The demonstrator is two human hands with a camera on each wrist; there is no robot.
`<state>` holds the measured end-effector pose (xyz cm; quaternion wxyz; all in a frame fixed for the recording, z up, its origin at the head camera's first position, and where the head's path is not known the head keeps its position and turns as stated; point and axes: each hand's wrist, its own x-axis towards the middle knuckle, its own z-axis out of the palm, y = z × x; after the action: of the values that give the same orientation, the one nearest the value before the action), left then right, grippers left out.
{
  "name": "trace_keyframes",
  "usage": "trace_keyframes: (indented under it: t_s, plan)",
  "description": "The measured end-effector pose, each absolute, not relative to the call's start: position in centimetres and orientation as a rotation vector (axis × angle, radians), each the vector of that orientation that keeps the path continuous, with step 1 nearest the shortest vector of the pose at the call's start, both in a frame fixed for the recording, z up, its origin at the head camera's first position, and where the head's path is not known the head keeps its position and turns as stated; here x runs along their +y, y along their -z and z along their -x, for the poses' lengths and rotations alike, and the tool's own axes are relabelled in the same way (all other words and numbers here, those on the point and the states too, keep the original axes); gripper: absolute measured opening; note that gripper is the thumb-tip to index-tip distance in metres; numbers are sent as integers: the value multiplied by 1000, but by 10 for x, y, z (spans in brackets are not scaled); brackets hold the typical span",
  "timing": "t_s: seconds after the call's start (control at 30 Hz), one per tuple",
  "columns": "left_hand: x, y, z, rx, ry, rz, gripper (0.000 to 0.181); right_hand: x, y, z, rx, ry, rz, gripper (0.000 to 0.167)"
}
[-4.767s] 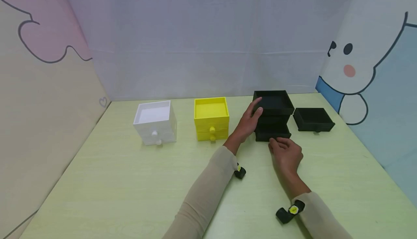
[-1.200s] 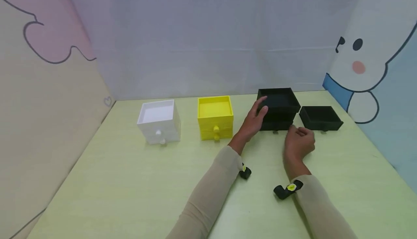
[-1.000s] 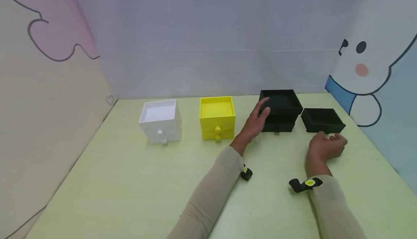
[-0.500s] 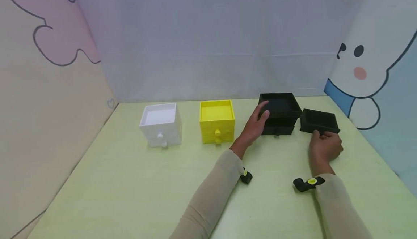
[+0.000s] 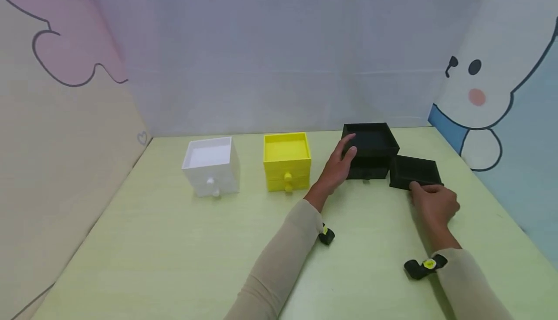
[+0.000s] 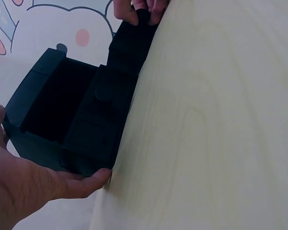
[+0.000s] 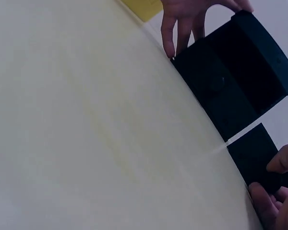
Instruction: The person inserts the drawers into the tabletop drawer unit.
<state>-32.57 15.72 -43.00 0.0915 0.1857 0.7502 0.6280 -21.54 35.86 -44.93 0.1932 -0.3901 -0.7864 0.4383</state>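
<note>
A black mini drawer cabinet point(image 5: 370, 141) with a raised-rim top stands at the back right. Its lower drawer, with a round knob point(image 6: 103, 97), sits inside; the slot above point(image 6: 62, 98) is a dark hollow. My left hand point(image 5: 334, 170) holds the cabinet's left side, fingers and thumb spread over it. Just right of the cabinet, a loose black drawer point(image 5: 414, 171) lies slightly turned on the table, close to the cabinet's front right corner. My right hand point(image 5: 436, 205) pinches this drawer's front at the knob point(image 6: 143, 17).
To the left stand a yellow drawer cabinet point(image 5: 286, 160) and a white drawer cabinet point(image 5: 211, 165), both with knobs in front. The pale wooden table point(image 5: 196, 257) meets a white cloth backdrop point(image 5: 244, 63) and printed side panels.
Earlier, my right hand pushed the lower drawer into the cabinet, then moved right to the loose drawer. It now grips that drawer, which has shifted nearer and left. My left hand stays on the cabinet.
</note>
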Motion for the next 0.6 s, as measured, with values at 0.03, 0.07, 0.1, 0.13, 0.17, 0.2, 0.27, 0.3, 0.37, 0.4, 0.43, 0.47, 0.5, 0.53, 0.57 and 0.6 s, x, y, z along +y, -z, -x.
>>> trace_keyframes:
  t_s: [0.03,0.07,0.1,0.13,0.17,0.2,0.27,0.3,0.37,0.4,0.43,0.47,0.5,0.53,0.57,0.6]
  plan:
    - [157,430,327,2228,-1871,-550,44,356,448,213,-2192,-1284,1108,45]
    - [157,429,328,2225,-1878,-548,43,354,447,210,-2165,-1337,1119,40]
    - [157,429,328,2222,-1883,-550,43,351,446,207,-2133,-1370,1127,37]
    - [157,429,329,2219,-1882,-556,43,347,446,203,-2086,-1397,1135,32]
    - [157,429,329,2217,-1882,-559,43,343,445,199,-2038,-1419,1129,29]
    - [157,430,329,2218,-1885,-563,43,339,444,196,-2000,-1423,1107,25]
    - [157,430,329,2222,-1892,-566,42,332,443,191,-1928,-1406,1045,20]
    - [156,430,329,2225,-1893,-569,42,328,442,189,-1891,-1396,1018,18]
    - [156,431,328,2219,-1900,-564,42,322,440,182,-1829,-1395,973,14]
    - [156,432,328,2218,-1901,-565,42,319,439,179,-1814,-1378,952,12]
    - [156,432,328,2214,-1900,-570,42,317,438,176,-1797,-1362,931,11]
    - [156,432,328,2212,-1897,-572,42,314,437,172,-1787,-1352,917,10]
    - [156,431,328,2212,-1894,-569,43,311,436,170,-1776,-1351,902,9]
    - [155,431,329,2214,-1892,-569,43,308,435,167,-1767,-1360,890,8]
    - [155,430,329,2217,-1889,-570,43,305,434,165,-1760,-1372,878,8]
    - [154,430,329,2217,-1889,-572,43,301,433,163,-1755,-1390,862,8]
